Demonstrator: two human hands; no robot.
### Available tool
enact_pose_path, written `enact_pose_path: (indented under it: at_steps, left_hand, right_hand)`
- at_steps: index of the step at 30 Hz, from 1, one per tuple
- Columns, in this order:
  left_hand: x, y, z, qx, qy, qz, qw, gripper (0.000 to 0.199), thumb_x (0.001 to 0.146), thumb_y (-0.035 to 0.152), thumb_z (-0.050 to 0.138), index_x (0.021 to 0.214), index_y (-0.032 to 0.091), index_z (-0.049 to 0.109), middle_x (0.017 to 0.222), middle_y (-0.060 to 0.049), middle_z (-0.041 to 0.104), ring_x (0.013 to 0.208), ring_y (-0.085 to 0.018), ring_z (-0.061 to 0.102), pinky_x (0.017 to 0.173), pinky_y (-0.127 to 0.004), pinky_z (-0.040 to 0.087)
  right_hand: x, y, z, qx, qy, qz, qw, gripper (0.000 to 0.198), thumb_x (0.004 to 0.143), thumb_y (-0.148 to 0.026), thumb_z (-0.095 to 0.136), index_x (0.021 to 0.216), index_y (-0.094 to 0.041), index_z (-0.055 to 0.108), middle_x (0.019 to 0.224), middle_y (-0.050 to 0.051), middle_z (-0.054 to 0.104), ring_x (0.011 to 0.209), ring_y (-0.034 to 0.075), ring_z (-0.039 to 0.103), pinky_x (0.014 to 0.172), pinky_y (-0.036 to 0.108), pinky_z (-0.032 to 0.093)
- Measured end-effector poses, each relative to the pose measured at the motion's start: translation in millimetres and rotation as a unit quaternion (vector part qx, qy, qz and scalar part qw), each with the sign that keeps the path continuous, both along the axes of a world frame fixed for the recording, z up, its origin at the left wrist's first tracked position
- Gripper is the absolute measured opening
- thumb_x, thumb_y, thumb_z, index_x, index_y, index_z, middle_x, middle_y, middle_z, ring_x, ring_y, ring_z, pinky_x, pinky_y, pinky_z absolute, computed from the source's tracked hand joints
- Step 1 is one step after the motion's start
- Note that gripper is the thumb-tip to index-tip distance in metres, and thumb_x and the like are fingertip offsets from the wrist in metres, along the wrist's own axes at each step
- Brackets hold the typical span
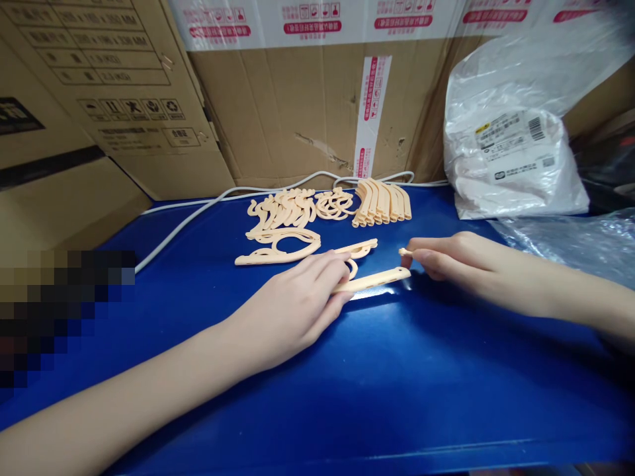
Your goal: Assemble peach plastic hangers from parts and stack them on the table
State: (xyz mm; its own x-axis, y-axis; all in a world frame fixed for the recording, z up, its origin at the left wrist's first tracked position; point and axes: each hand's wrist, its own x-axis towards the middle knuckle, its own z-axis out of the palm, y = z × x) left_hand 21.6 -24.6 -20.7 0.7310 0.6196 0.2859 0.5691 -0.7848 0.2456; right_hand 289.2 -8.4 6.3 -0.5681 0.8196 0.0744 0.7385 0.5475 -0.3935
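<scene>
My left hand (302,297) is closed around a cream plastic hanger arm (380,279), a slim bar with a hole near its right end. Just behind that bar, under my left fingers, lies another cream piece (364,248) with a curved part; how the two join is hidden. Pinched in my right hand (456,258) is a small cream plastic piece (403,252), of which only the tip shows. It is close to the bar's holed end but apart from it. To the left of my left fingers rests a folded cream plastic hanger (282,246) on the blue table (347,396).
Along the back lie a pile of curved cream hooks (285,208), some cream rings (335,203) and a row of cream hanger arms (381,201). A white cable (198,206) runs behind them. Cardboard boxes (297,112) wall the back; a white plastic bag (516,152) stands right.
</scene>
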Motion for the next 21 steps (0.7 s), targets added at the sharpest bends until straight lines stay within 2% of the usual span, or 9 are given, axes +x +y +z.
enact_pose_path:
  at_steps: [3, 8, 15, 21]
  left_hand:
    - [0.4, -0.6, 1.7, -0.001, -0.001, 0.002, 1.000, 0.014, 0.100, 0.024, 0.037, 0.101, 0.016, 0.049, 0.114, -0.010, 0.060, 0.108, -0.023, 0.058, 0.090, -0.037, 0.049]
    - [1.9, -1.3, 3.9, -0.009, 0.003, 0.005, 1.000, 0.012, 0.100, 0.023, 0.037, 0.100, 0.018, 0.048, 0.112, -0.008, 0.060, 0.110, -0.024, 0.058, 0.089, -0.036, 0.048]
    - [2.7, -3.0, 2.7, -0.001, 0.007, 0.002, 1.000, 0.015, 0.101, 0.023, 0.037, 0.102, 0.017, 0.050, 0.117, -0.010, 0.060, 0.117, -0.023, 0.056, 0.096, -0.035, 0.047]
    - [0.3, -3.3, -0.2, 0.032, 0.009, -0.016, 0.999, 0.024, 0.102, 0.023, 0.035, 0.112, 0.014, 0.054, 0.129, -0.011, 0.058, 0.128, -0.021, 0.049, 0.106, -0.033, 0.041]
  right_hand:
    - [-3.2, -3.6, 4.0, -0.091, 0.019, 0.006, 0.996, 0.049, 0.098, -0.051, 0.026, 0.082, -0.021, 0.061, 0.069, 0.002, 0.062, 0.064, 0.019, 0.058, 0.063, 0.032, 0.044]
    - [-5.6, -8.1, 7.2, -0.137, 0.036, -0.011, 0.990, 0.052, 0.096, -0.053, 0.026, 0.084, -0.021, 0.065, 0.069, 0.003, 0.059, 0.065, 0.020, 0.057, 0.065, 0.034, 0.045]
    - [-6.8, -7.6, 4.1, -0.148, 0.047, -0.003, 0.988, 0.040, 0.092, -0.057, 0.046, 0.086, -0.023, 0.066, 0.078, 0.000, 0.063, 0.071, 0.017, 0.057, 0.061, 0.027, 0.042]
    - [-7.3, -4.0, 0.4, -0.121, 0.060, 0.031, 0.990, 0.039, 0.096, -0.053, 0.043, 0.083, -0.022, 0.062, 0.069, -0.001, 0.055, 0.060, 0.014, 0.048, 0.052, 0.026, 0.037]
